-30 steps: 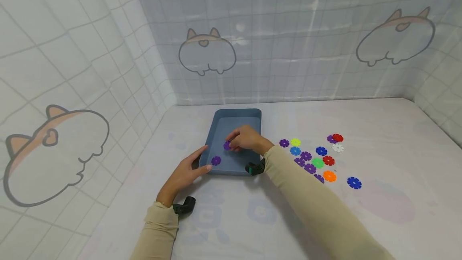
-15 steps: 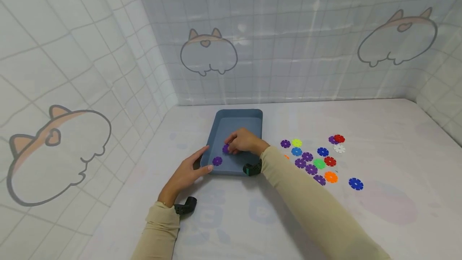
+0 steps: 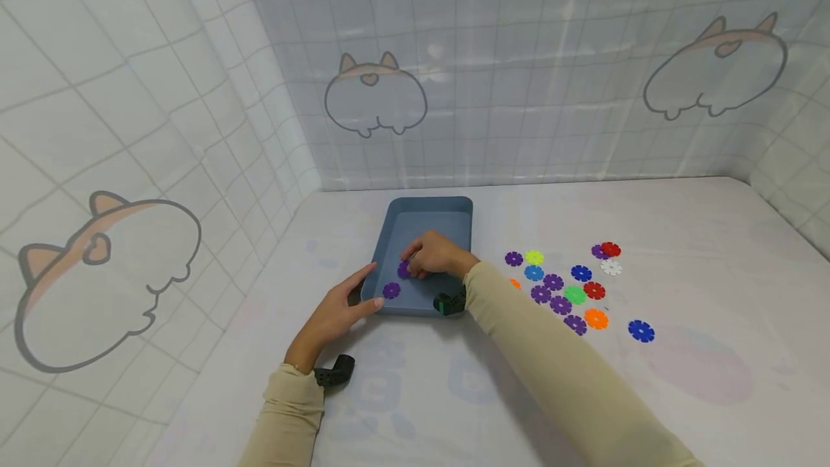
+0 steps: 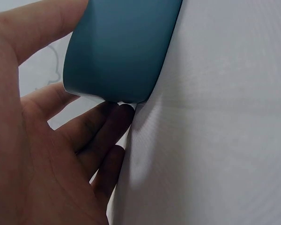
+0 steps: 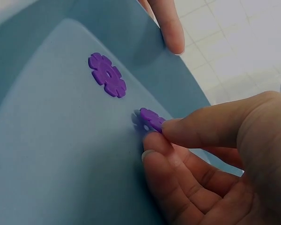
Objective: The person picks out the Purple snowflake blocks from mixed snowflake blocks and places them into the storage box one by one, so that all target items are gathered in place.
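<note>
Two hands are at a blue-grey tray (image 3: 447,218): the right hand (image 3: 436,254) pinches a purple disc (image 5: 151,119) between thumb and fingers, tilted, over the left part of the tray; whether it touches the tray's floor I cannot tell. The left hand (image 3: 333,312) grasps nothing, its fingers spread, touching the tray's near left corner. A second purple disc (image 3: 392,290) lies flat just inside that corner. Black wrist bands (image 3: 335,371) and beige sleeves (image 3: 282,416) follow behind. Beyond the tray's right edge, more discs lie scattered on the white desk (image 3: 415,409): a yellow disc (image 3: 534,257), a green disc (image 3: 575,295), a white disc (image 3: 611,267), with a blue disc (image 3: 641,331) nearest the desk's right edge.
</note>
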Demonstrator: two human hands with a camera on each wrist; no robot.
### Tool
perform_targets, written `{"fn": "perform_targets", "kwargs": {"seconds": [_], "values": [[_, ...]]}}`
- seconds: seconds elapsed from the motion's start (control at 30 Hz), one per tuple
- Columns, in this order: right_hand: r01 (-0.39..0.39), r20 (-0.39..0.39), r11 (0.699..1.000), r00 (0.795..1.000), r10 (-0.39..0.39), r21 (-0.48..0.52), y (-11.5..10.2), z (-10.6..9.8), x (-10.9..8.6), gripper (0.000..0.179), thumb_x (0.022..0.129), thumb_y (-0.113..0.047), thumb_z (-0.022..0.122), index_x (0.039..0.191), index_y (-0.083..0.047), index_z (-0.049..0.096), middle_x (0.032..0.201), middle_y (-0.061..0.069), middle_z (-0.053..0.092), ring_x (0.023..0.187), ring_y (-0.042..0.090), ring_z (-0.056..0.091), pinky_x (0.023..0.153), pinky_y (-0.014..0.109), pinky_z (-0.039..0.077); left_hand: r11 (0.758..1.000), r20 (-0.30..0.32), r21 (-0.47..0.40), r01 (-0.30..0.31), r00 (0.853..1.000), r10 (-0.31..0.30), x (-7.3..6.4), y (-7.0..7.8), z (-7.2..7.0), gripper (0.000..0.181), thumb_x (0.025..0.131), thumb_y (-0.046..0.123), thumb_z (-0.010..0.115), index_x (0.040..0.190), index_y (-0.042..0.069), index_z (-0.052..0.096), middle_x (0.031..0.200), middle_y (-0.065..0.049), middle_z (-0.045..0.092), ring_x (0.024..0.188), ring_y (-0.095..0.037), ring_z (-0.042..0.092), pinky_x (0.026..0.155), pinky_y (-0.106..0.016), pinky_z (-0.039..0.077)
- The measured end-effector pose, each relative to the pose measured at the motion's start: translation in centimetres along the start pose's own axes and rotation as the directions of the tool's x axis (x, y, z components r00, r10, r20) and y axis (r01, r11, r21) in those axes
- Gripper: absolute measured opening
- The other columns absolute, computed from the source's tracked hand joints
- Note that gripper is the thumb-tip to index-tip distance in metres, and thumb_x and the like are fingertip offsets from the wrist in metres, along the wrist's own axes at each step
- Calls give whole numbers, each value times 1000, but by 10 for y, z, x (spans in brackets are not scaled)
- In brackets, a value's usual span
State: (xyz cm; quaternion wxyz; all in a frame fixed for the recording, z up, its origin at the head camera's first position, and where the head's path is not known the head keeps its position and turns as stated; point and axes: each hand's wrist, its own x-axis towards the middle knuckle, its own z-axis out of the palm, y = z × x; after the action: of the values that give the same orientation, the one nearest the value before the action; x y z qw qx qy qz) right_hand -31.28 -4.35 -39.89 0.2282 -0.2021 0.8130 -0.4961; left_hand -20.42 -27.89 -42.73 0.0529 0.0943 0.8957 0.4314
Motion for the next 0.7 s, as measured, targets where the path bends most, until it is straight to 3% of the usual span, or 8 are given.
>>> {"fn": "perform_targets", "kwargs": {"seconds": [0.7], "values": [[9,-25,992,1000,-12,-124,-6,9,1,31,83,1,70,114,-3,76,90,3,72,72,16,69,68,30,57,1000,-8,22,6,1000,-6,0,2,-1,75,93,46,69,158,30,35,162,-4,29,149,-30,24,118,-56,21]]}}
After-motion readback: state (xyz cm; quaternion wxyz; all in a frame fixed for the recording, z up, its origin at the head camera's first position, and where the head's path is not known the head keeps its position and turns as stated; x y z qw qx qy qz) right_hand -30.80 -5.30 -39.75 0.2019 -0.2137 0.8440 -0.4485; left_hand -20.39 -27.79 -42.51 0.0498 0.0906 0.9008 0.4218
